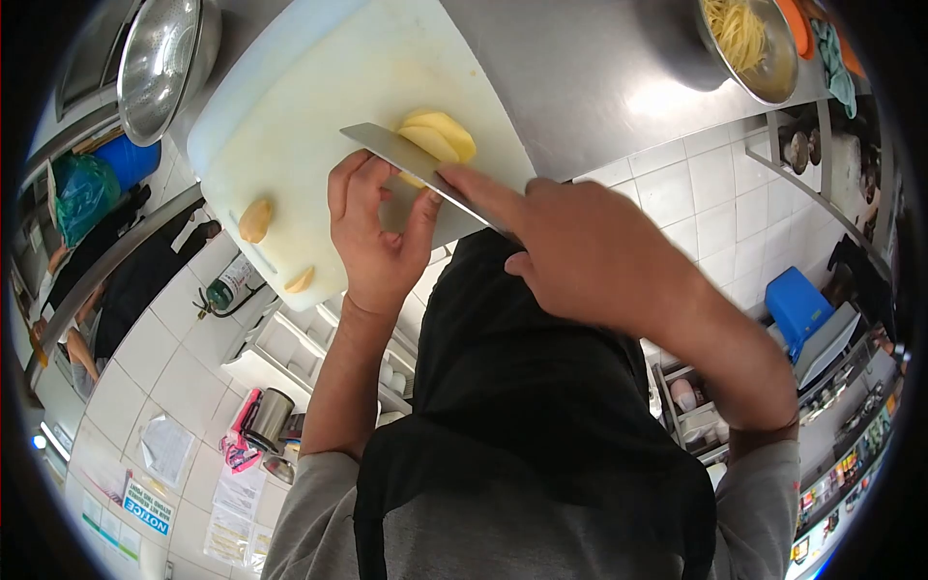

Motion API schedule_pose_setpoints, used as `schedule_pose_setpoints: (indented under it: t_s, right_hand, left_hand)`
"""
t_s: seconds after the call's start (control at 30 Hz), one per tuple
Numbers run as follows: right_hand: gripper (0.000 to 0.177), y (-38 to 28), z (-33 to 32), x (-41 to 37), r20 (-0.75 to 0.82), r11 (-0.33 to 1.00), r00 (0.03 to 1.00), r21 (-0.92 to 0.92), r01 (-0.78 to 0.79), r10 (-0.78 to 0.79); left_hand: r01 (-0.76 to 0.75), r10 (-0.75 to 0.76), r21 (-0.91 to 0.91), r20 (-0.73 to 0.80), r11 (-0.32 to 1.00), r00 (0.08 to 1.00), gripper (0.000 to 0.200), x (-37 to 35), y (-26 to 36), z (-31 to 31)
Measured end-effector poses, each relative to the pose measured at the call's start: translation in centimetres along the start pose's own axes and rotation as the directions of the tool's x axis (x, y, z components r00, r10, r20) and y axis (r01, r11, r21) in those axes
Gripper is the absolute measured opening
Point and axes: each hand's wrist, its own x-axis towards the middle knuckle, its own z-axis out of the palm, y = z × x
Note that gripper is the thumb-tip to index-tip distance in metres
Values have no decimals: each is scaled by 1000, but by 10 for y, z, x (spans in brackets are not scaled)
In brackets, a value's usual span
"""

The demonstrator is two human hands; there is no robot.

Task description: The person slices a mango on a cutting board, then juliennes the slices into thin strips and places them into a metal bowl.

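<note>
My right hand (580, 242) is wrapped round the handle of a knife (391, 148), its index finger stretched along the blade. The blade lies slantwise over a yellow potato (413, 180), which is mostly hidden beneath it. With curled fingers and thumb, my left hand (382, 222) grips the potato on the near side of the blade. Beyond the knife, overlapping potato slices (440, 133) lean on the white cutting board (309, 116). Two more potato pieces, a larger one (255, 221) and a smaller one (300, 280), rest near the board's left edge.
A metal colander (164, 63) stands at the upper left. On the steel counter (570, 77) at the right is a metal bowl (773, 82) with thin yellow strips (735, 34), beside a teal cloth (834, 68). Another person in dark clothing (135, 285) is at far left.
</note>
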Motion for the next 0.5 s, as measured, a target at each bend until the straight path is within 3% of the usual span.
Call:
schedule_pose_setpoints:
  t_s: [0.07,0.1,0.2,0.3,0.43,0.5]
  right_hand:
    - [89,9,-17,18,147,995,989,104,2,-18]
    - [87,7,-26,24,228,988,972,126,-94,64]
    - [79,10,-19,22,185,982,975,118,-148,124]
    - [64,4,3,1,-82,995,992,40,-93,96]
    - [50,-22,15,-21,-180,976,967,-94,-197,178]
    - [51,-35,16,-32,-162,972,965,-76,-221,206]
  left_hand:
    - [6,-6,9,4,1000,1000,48,1,1,-1]
    - [7,-7,9,9,1000,1000,48,2,2,-1]
    - [9,-9,5,6,1000,1000,48,1,1,-1]
    - [9,-9,-4,-11,1000,1000,47,-1,1,1]
    - [-10,10,12,-30,1000,1000,44,-1,1,3]
    - [-15,16,33,-20,999,1000,43,-3,-1,2]
